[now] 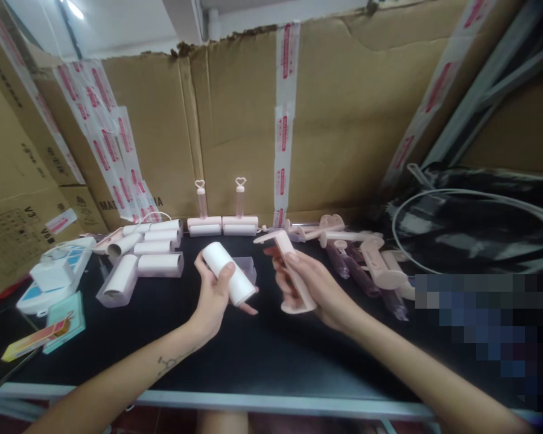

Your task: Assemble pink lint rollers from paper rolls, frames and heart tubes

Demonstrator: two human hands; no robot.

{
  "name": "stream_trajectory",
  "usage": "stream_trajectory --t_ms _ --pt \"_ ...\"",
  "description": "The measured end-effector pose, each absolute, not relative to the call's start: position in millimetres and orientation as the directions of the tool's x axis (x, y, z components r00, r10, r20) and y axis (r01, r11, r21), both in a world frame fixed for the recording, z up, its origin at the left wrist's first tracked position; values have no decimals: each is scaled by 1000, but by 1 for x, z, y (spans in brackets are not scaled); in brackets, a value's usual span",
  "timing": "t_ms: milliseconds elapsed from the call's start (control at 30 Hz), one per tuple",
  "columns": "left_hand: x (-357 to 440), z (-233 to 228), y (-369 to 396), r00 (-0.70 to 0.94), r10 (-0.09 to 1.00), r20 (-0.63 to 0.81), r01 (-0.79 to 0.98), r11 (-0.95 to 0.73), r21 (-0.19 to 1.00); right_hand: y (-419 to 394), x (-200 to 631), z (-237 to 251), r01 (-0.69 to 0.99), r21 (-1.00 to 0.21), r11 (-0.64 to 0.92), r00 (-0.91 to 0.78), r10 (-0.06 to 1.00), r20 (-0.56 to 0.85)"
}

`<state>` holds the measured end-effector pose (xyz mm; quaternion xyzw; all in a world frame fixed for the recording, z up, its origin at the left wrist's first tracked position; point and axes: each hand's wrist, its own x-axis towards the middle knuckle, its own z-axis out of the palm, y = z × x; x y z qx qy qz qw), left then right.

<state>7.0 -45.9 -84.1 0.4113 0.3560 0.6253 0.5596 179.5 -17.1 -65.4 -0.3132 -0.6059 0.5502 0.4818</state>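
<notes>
The white roll (228,274) looked smooth and matt, like paper. Right of the roll, the pale pink frame (296,277) appeared to be smooth, opaque plastic with a soft sheen; farther right, the dark handles (361,272) read as glossy, translucent plastic. Just behind the roll, the tray (248,269) was clear, smooth plastic. Below the roll, the black tabletop (271,361) showed a smooth, low-gloss finish. Well behind it, the cardboard (235,114) was matt, torn rough along its top; the tape (283,129) looked slick.

A: What carries it all?
B: Black tabletop (235,361), pale edge (253,398) near.
A: And on it?
B: Left lie teal card (70,304), white rolls (159,265), some in clear trays (122,296). Far middle, two rollers (239,225). Right, pink frames (377,262).
</notes>
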Motion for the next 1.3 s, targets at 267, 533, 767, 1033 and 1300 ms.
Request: stream_trajectory --t_ms 267,533,767,1033,1300 --pt "27 -103 -58 -96 973 212 -268 -230 935 -37 158 -96 -24 -947 319 -310 899 310" --pt "24 -105 -57 29 932 361 -104 -356 929 -44 154 -95 0 -959 285 -273 922 274" --pt "26 -104 -52 139 887 441 -111 -428 897 -50 151 -102 85 -833 546 -139 835 533" --pt "-2 -75 -51 378 901 214 230 -315 921 -35 175 -80 325 -647 690 -434 717 546" --pt "-22 -43 -62 545 838 -19 786 -503 358 -41 181 -87 570 -273 775 -575 614 541"
